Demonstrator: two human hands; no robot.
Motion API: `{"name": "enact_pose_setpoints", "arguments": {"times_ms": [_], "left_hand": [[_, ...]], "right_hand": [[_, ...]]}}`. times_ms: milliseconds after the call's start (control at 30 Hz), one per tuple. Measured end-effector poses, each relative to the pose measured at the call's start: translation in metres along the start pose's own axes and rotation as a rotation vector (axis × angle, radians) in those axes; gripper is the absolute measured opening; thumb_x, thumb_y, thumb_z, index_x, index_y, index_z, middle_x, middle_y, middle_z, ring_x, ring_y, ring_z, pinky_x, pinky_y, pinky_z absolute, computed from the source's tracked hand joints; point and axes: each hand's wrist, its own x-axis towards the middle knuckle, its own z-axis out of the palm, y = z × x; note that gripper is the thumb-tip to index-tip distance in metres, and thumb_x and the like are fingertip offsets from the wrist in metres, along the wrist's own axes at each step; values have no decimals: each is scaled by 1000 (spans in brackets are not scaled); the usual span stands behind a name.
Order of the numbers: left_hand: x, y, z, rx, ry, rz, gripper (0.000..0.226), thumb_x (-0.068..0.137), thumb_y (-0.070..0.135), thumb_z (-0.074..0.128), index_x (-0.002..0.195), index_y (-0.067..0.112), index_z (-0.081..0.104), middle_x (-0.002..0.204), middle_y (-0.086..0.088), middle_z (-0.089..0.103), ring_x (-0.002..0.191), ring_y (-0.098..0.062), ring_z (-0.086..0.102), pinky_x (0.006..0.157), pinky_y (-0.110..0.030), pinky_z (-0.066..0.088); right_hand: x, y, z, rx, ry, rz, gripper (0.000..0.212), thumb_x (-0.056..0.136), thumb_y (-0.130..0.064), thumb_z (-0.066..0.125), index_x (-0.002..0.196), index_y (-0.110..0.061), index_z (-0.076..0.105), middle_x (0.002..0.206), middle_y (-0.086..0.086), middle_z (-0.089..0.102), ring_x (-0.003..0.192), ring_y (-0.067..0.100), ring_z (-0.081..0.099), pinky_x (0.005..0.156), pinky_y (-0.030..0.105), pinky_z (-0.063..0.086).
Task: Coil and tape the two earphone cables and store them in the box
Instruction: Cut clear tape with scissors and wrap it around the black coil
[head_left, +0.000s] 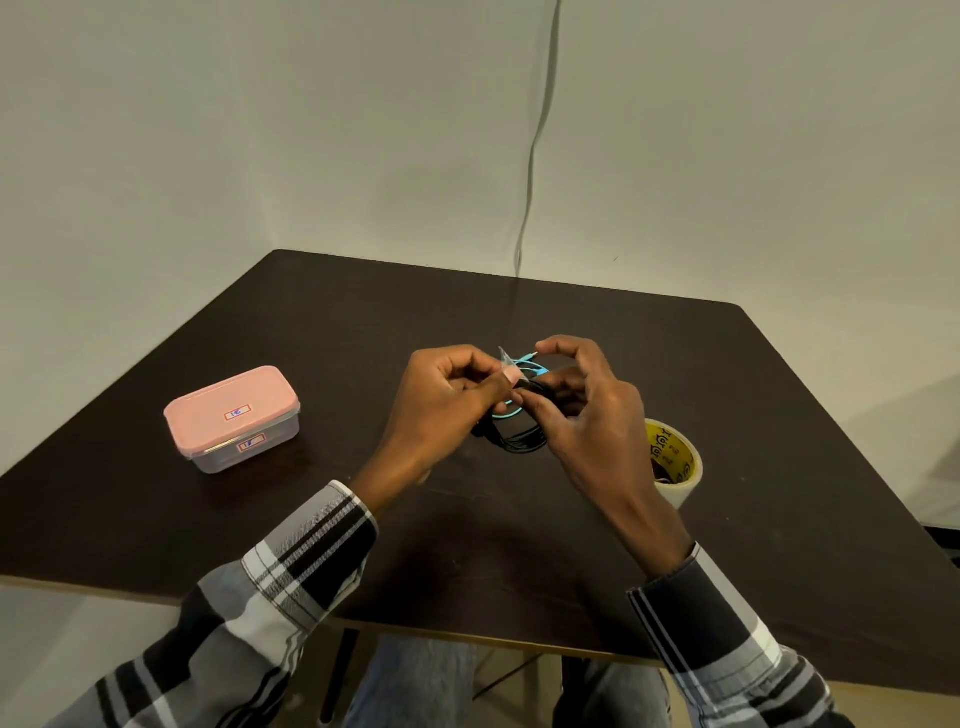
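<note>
**Both hands on the coiled cables, tape piece at the fingertips**

Dark brown table (311, 322), seen from above and behind the hands. Plaid sleeves on both forearms.

Left hand (447, 400): fingers curled, thumb and forefinger pinched together on a small piece of clear tape (505, 359) that stands up just above the cable bundle. Thumb tip lies against the bundle.

Right hand (587, 410): fingers curled around the right side of the bundle, forefinger arched over the top with its tip near the tape piece. Lower fingers are pressed to the cables; exact contact under the bundle is hidden.

Cables: a light blue earphone cable (511, 413) and a black earphone cable (519, 440), looped together in one bunch between the two hands, held at the centre of the table. Black loops hang out below the fingers; blue strands show above and below the left thumb. Cannot tell whether the bunch touches the tabletop.

Tape roll (675, 462): clear tape with a yellow printed core, lying flat on the table just right of the right wrist.

Box (234, 418): clear tub with pink lid on, left side of the table, well apart from the hands.
</note>
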Motion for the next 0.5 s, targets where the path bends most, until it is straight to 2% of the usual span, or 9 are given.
{"name": "enact_pose_setpoints", "arguments": {"times_ms": [167, 267, 400, 500], "left_hand": [[1, 1, 0, -53, 1, -17, 12, 85, 13, 73, 88, 1, 73, 76, -16, 73, 63, -13, 69, 63, -26, 56], [1, 4, 0, -103, 16, -16, 16, 83, 10, 76, 91, -1, 69, 78, -20, 72, 64, -17, 70, 64, -26, 57], [0, 4, 1, -85, 30, 42, 22, 83, 12, 76, 91, 5, 57, 75, -16, 71, 63, -20, 71, 62, -28, 57], [0, 4, 1, -26, 15, 112, 15, 85, 11, 73, 93, 5, 62, 72, -11, 70, 63, -18, 71, 62, -26, 57]], "right_hand": [[-2, 5, 1, -85, 84, -123, 45, 83, -12, 78, 122, -10, 55, 99, 7, 76, 84, 16, 75, 68, 35, 64], [-3, 7, 2, -140, 132, -226, 41, 85, -12, 77, 117, -15, 54, 94, 7, 76, 78, 19, 75, 61, 36, 63], [-4, 11, 1, -208, 189, -390, 25, 87, -8, 75, 112, -11, 71, 95, 5, 76, 81, 16, 73, 63, 33, 60], [-4, 14, 0, -179, 180, -413, 26, 88, -7, 74, 113, -11, 74, 96, 6, 77, 82, 14, 73, 64, 29, 59]]}}
